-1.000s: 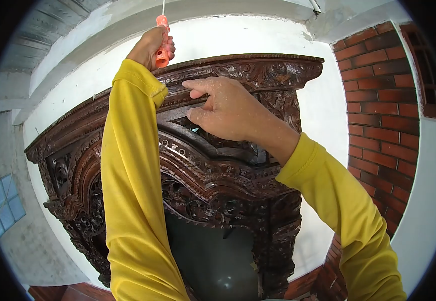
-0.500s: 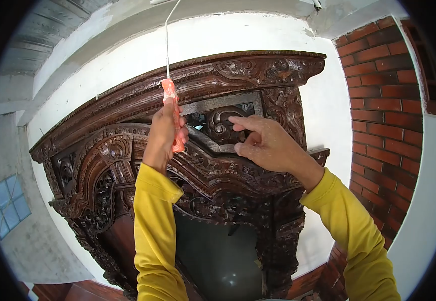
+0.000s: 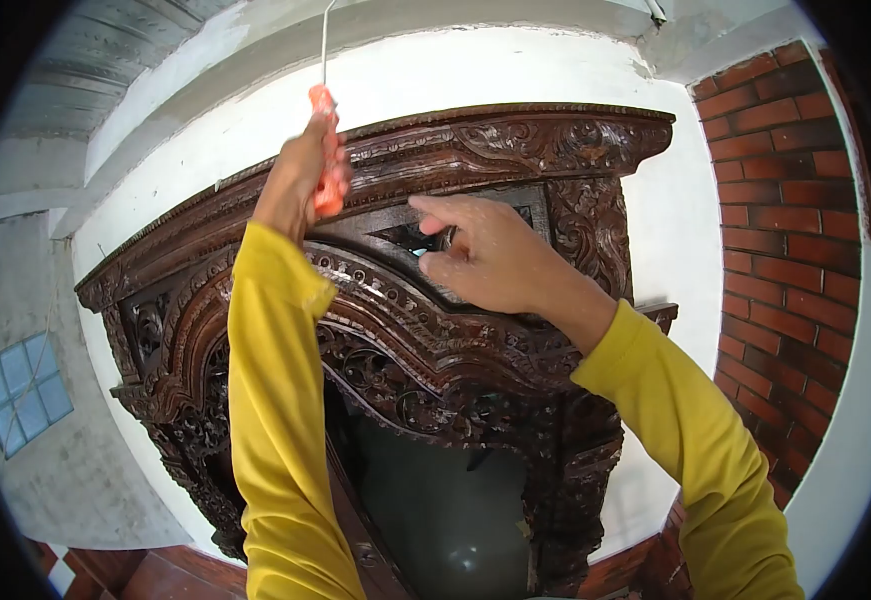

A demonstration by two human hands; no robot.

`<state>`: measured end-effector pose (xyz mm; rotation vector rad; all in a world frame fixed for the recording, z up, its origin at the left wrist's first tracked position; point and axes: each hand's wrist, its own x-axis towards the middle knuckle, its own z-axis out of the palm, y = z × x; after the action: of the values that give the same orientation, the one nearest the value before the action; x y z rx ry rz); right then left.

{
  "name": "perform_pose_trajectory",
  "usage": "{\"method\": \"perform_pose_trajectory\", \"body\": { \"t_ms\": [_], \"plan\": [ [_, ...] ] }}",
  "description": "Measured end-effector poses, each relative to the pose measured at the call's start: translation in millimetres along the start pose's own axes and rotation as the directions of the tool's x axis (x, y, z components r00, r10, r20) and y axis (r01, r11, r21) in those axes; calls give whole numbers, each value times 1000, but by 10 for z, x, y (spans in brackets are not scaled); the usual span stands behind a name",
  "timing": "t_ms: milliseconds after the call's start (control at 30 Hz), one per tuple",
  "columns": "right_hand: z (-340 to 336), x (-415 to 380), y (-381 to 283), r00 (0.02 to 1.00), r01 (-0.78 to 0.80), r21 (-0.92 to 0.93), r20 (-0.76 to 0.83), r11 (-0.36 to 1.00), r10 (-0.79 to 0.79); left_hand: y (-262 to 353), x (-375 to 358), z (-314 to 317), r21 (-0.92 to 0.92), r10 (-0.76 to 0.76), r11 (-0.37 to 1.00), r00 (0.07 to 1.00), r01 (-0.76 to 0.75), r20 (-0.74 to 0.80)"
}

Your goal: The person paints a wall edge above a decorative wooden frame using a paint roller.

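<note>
The orange handle of a paint roller [image 3: 325,190] is wrapped in my left hand [image 3: 300,170], in front of the top of a dark carved wooden frame [image 3: 575,240]. Its thin metal rod rises toward the ceiling and runs off the top edge, so the roller end is hidden. My right hand [image 3: 505,255] is raised over the carved panel [image 3: 375,225] beneath the cornice, its index finger and thumb stretched out to the left with a gap between them. The other fingers are partly curled, and nothing shows in that hand.
A white wall [image 3: 515,70] surrounds the carved frame. Red brickwork [image 3: 765,200] stands on the right. To the left, a grey wall has a glass-block window [image 3: 25,390]. Above hangs a metal ceiling [image 3: 105,70] beside a concrete beam. A dark opening [image 3: 445,510] lies below the arch.
My left hand has moved up and left with the paint roller. My right hand has shifted left and slightly up across the carved panel, and the view has turned slightly.
</note>
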<state>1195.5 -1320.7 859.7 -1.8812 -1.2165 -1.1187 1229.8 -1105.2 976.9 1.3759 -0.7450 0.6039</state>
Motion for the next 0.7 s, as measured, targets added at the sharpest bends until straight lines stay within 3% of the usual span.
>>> {"method": "perform_pose_trajectory", "body": {
  "t_ms": [167, 233, 333, 500, 700],
  "plan": [
    [46, 108, -153, 998, 30, -57, 59, 998, -27, 214, 394, 170, 6, 43, 999, 999, -42, -18],
    [33, 0, -177, 996, 14, 15, 91, 1000, -15, 198, 385, 225, 14, 54, 998, 998, -54, -34],
    [-8, -293, -88, 992, 35, 36, 124, 999, -39, -61, 7, 59, 185, 87, 979, 996, -79, -32],
    [-182, -735, 59, 990, -25, 79, 143, 997, 14, -375, -517, -452, 109, -3, 994, 994, 15, -114],
    [-90, -643, 390, 985, -74, -7, 156, 997, 74, 12, -51, -801, 86, -20, 996, 998, 25, -63]
  ]
}}
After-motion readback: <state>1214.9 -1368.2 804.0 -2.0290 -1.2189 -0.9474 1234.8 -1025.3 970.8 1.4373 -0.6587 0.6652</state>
